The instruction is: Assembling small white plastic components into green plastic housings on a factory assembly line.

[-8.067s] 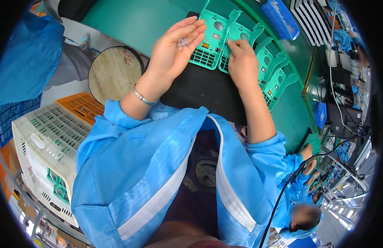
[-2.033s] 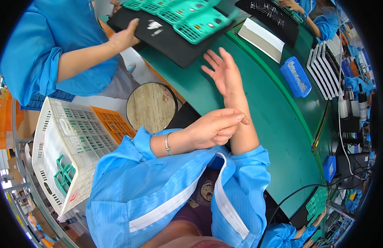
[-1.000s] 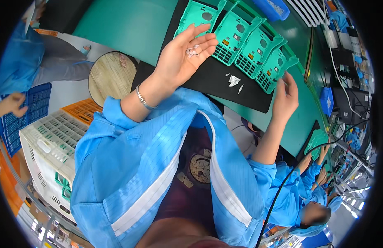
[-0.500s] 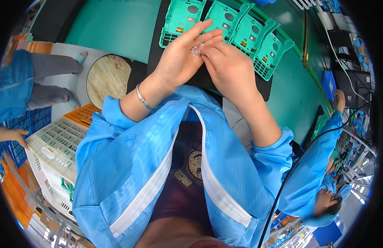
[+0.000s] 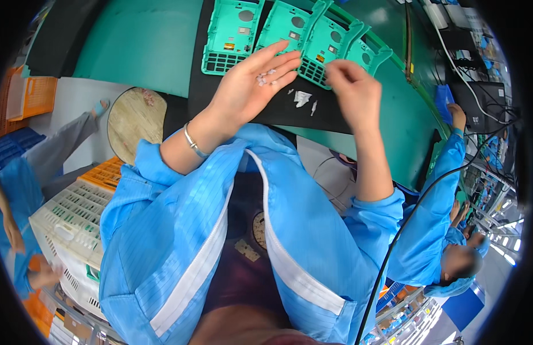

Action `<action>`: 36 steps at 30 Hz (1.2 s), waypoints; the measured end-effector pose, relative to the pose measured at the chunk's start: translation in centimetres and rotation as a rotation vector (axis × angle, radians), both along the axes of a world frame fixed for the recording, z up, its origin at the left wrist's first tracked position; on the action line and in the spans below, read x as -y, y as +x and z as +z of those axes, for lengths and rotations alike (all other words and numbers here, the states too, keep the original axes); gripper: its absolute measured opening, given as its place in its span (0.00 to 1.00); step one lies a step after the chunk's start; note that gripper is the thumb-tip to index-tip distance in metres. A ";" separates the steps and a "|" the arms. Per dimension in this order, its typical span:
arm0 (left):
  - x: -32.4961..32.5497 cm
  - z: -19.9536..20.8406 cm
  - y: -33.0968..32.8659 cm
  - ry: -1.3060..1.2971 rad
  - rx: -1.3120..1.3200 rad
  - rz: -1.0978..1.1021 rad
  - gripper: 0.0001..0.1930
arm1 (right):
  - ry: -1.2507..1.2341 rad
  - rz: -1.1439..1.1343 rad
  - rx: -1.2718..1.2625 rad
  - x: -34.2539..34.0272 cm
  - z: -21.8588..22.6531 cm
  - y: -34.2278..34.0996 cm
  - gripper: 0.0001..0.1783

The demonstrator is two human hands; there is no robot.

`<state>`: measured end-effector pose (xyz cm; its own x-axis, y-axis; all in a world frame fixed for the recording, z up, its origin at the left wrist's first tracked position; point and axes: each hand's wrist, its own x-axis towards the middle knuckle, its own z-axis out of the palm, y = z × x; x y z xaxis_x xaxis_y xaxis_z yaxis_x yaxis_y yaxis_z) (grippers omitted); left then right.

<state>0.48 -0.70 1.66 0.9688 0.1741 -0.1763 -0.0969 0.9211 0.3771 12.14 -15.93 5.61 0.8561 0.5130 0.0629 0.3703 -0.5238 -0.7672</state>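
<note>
My left hand (image 5: 246, 89) is turned palm up with its fingers stretched out, holding several small whitish, translucent pieces (image 5: 266, 77) on the palm and fingers. To its right, my right hand (image 5: 358, 95) is raised with its fingertips pinched together. Whatever sits in the pinch is too small or hidden to make out. Behind the hands a row of green plastic housings (image 5: 285, 31) with grille openings lies on a black mat (image 5: 220, 92). My right fingers are close to the third and fourth housings and partly cover them. A crumpled white scrap (image 5: 302, 99) lies on the mat between my hands.
A green worktable (image 5: 145, 52) extends beneath the mat. To the left stand a round stool (image 5: 137, 121) and stacked white crates (image 5: 71, 218), with a person beside them. Another person in blue (image 5: 421, 241) is at the right. A black cable (image 5: 416, 210) runs past my right arm.
My right hand has left the left palm and moved right toward the housings. The palm stays upturned with its pieces. The white scraps on the mat have come into view.
</note>
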 end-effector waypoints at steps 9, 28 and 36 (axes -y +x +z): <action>0.6 1.0 0.0 0.045 -0.049 -0.038 0.23 | -0.125 -0.186 -0.247 2.6 -1.2 7.2 0.13; 0.5 0.0 0.3 0.050 -0.180 -0.015 0.18 | -0.349 -0.026 -0.391 0.9 -0.1 11.1 0.10; 0.3 -0.1 0.3 0.036 -0.165 -0.025 0.16 | -0.506 0.059 -0.418 -0.5 0.6 12.2 0.06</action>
